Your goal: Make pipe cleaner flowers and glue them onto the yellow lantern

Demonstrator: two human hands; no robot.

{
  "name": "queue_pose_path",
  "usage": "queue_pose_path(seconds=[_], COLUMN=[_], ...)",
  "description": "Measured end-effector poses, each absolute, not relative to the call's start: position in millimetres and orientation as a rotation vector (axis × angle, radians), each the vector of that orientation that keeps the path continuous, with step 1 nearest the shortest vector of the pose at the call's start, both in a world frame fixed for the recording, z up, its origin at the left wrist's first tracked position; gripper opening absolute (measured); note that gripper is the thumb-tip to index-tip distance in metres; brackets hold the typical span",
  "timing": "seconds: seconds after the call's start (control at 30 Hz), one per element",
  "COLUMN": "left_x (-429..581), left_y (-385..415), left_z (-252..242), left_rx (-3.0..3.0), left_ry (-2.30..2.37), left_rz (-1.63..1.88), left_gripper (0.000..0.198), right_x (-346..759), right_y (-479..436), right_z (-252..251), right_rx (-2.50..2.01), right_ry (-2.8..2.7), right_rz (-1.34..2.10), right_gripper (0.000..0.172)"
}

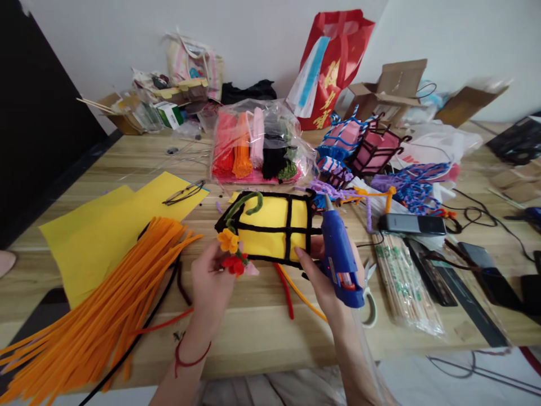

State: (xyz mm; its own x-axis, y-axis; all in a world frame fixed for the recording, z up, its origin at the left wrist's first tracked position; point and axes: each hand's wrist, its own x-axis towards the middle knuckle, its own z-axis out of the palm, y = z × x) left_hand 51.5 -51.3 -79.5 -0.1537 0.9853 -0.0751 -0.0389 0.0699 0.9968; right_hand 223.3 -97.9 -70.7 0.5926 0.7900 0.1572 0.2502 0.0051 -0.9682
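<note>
Held over the table is a yellow-panelled lantern (264,245) with black pipe-cleaner edging, lying on its side. On its left end sit a green curled stem (253,204), an orange flower (228,241), a red flower (235,264) and some pink petals. My left hand (214,277) is closed at that end, its fingers pinching by the red flower; the fingertips are partly hidden. In my right hand (327,282) is a blue hot glue gun (338,248), nozzle pointing up, and the same hand's thumb presses on the lantern's right end.
Orange pipe cleaners (139,293) and yellow sheets (105,225) lie at left. Behind is a clear bag (262,146) of coloured pipe cleaners. Pink lanterns (376,149), scissors (369,299), packed wooden sticks (403,282) and cables crowd the right. A red bag (333,67) stands behind.
</note>
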Motion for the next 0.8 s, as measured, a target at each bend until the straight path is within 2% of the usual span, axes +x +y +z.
queue_pose_path(seconds=[0.2,0.43,0.8], left_x=[33,23,20], left_y=[-42,-29,-30], left_z=[-80,-84,-83], left_rx=[0.993,0.947,0.921], left_ry=[1.173,1.109,1.083], left_rz=[1.071,0.889,0.833], left_gripper=[0.04,0.038,0.03], right_x=[228,233,238], right_y=[-95,-94,-90], right_z=[-67,-69,-70], right_rx=[-1.611,-1.595,-1.543], right_ry=[-1.008,-1.087,-1.102], right_rz=[0.438,0.346,0.378], right_gripper=[0.027,0.028,0.025])
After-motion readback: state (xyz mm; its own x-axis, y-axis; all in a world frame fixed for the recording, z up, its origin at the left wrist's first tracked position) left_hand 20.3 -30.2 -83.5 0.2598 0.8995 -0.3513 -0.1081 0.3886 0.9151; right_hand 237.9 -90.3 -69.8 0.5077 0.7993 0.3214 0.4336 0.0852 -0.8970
